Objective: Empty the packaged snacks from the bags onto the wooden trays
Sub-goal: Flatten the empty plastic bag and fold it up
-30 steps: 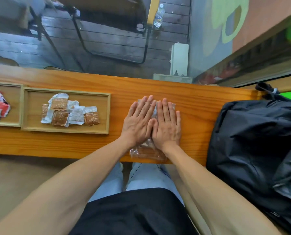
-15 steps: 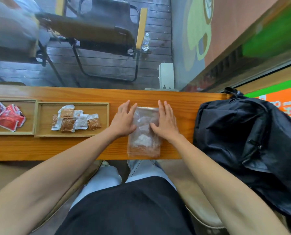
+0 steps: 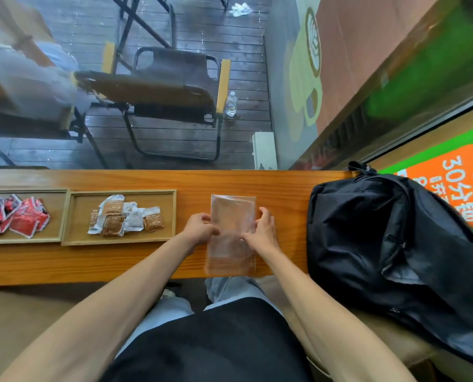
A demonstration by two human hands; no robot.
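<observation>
Clear plastic bag [image 3: 232, 235] lies flat on the table [image 3: 279, 188] at frame centre, long axis running from the near edge toward the far edge, its near end just overhanging the table's front edge; which end is the opening can't be told. Left hand [image 3: 199, 230] pinches the bag's left edge about midway, fingers curled onto the film; right hand [image 3: 263, 232] pinches the right edge, thumb on top, so each grip is closed on the bag. Vs 1.0 s ago: both palms were then pressed flat side by side on top of the bag; 0.5 s ago they had parted to its two sides with fingers straighter; now the fingers are curled onto the edges. Bag looks flat, faint brownish tint, contents unclear. Left of it, wooden tray [image 3: 172, 216] holds brown snack packets [image 3: 125, 217] in white-edged wrappers, print too small to read. Far left of frame, second wooden tray [image 3: 56, 239] holds red snack packets [image 3: 17, 216], lettering unreadable. Black backpack [image 3: 381, 238] sits at right on the table end, well apart from the bag. Orange sign [image 3: 455, 183] at right edge shows "30" plus characters I can't make out
</observation>
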